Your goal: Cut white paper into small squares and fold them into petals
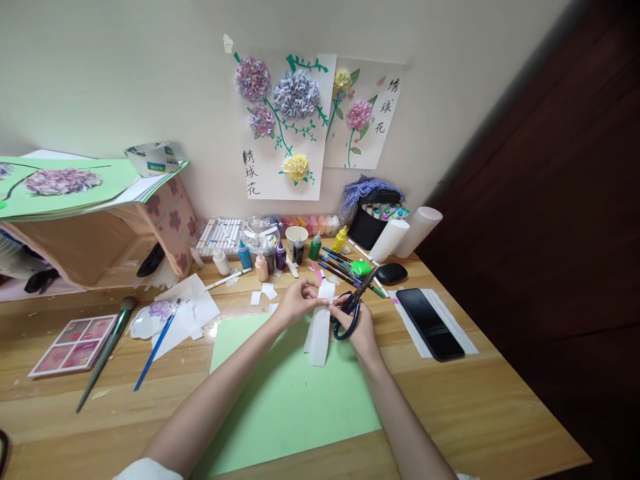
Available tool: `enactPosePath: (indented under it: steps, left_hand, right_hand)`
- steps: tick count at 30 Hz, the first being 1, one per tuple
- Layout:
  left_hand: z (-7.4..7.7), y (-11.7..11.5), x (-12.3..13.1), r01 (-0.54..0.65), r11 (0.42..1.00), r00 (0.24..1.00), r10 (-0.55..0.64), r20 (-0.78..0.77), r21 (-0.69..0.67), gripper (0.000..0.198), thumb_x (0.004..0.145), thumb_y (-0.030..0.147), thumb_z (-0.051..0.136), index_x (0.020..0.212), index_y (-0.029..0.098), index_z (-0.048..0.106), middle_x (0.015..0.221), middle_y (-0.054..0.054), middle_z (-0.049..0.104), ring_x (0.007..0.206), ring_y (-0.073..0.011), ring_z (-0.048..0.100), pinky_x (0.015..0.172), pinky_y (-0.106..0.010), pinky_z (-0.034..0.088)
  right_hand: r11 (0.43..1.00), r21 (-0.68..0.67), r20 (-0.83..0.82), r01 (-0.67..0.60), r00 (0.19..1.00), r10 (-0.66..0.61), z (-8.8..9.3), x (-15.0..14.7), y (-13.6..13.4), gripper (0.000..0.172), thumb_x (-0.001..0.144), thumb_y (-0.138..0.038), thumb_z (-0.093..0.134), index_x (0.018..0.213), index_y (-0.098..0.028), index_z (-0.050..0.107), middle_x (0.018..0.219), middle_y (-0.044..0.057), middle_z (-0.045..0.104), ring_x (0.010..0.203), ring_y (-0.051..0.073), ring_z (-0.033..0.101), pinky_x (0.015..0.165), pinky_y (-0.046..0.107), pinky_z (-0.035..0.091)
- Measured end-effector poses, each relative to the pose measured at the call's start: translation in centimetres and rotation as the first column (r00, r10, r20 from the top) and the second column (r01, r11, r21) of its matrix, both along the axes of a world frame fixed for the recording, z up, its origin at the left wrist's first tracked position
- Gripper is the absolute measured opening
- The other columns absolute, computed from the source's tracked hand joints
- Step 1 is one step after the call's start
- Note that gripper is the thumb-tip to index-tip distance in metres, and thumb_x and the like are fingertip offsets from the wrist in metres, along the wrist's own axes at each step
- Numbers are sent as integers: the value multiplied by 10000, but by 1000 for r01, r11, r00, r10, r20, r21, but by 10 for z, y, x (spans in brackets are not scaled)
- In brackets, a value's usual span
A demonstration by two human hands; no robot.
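Observation:
A folded strip of white tissue-like paper [320, 340] hangs over the green sheet [280, 413]. My left hand [300, 303] pinches its upper part from the left, thumb and fingers closed. My right hand [361, 327] is closed around the dark-handled scissors [349, 321], whose blades point up and away to the right. The right thumb and fingertips also meet the strip's right edge, near the left thumb. The blades are apart from the paper. Part of the strip is hidden behind the fingers.
Paint bottles [261, 265] and a paper cup [297, 238] line the back. Pens [345, 270], a black mouse [391, 273] and a phone [431, 323] lie right. A paintbrush [157, 345], a makeup brush [106, 353] and a palette [75, 343] lie left. Flower pictures [310, 180] hang on the wall.

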State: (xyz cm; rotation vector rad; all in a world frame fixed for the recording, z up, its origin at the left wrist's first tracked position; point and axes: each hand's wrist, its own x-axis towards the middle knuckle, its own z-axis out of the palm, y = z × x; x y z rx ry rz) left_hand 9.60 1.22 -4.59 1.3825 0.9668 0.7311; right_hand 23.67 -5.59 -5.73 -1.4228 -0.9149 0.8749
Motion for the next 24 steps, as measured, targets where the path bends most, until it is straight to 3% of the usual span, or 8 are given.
enactPosePath:
  steps: [3, 7, 10, 14, 20, 24]
  left_hand:
    - [3, -8, -8, 40, 999, 999, -40, -15, -33, 436, 696, 504, 632, 900, 127, 554, 630, 18, 573, 583, -100, 519, 571, -218, 399]
    - [8, -23, -24, 174, 979, 984, -177, -21, -105, 370, 681, 450, 655, 840, 119, 605, 666, 0, 599, 604, -112, 524, 578, -224, 403]
    - [10, -30, -31, 206, 973, 977, -210, -28, -108, 335, 722, 421, 612, 883, 127, 617, 632, 16, 576, 603, -113, 514, 600, -229, 411]
    - [12, -34, -32, 148, 988, 981, -152, -124, -38, 331, 775, 359, 541, 1007, 130, 598, 691, -12, 611, 658, -146, 549, 632, -250, 432]
    - [25, -41, -33, 128, 964, 918, -27, -396, 231, 315, 823, 264, 459, 1096, 171, 583, 922, -83, 679, 838, -218, 613, 712, -295, 442]
    - [31, -38, -38, 57, 982, 921, 18, -388, 179, 340, 812, 257, 473, 1113, 144, 583, 938, -94, 684, 879, -228, 617, 746, -307, 449]
  right_hand:
    - [1000, -17, -53, -11, 999, 10, -1, -3, -1, 371, 552, -422, 773, 710, -160, 563, 664, 16, 608, 606, 155, 570, 572, 275, 479]
    - [999, -41, -122, -5, 993, 0, 5, -7, -2, 368, 541, -413, 780, 714, -169, 566, 645, 8, 606, 571, 156, 558, 529, 280, 467]
    - [999, -53, -134, -10, 991, 3, 9, -10, -2, 354, 508, -384, 799, 671, -166, 572, 631, 5, 609, 563, 145, 556, 549, 276, 466]
    - [994, -84, -142, -72, 988, 59, 12, -13, -4, 368, 444, -329, 830, 652, -156, 581, 630, -5, 616, 571, 130, 558, 571, 264, 466]
    - [984, -126, -254, -123, 963, 88, 14, -13, -5, 429, 411, -320, 845, 693, -150, 570, 593, -7, 629, 537, 143, 593, 577, 296, 504]
    - [981, -135, -319, -137, 944, 88, 13, -9, -5, 454, 400, -320, 852, 693, -153, 548, 574, -16, 616, 522, 152, 610, 521, 284, 512]
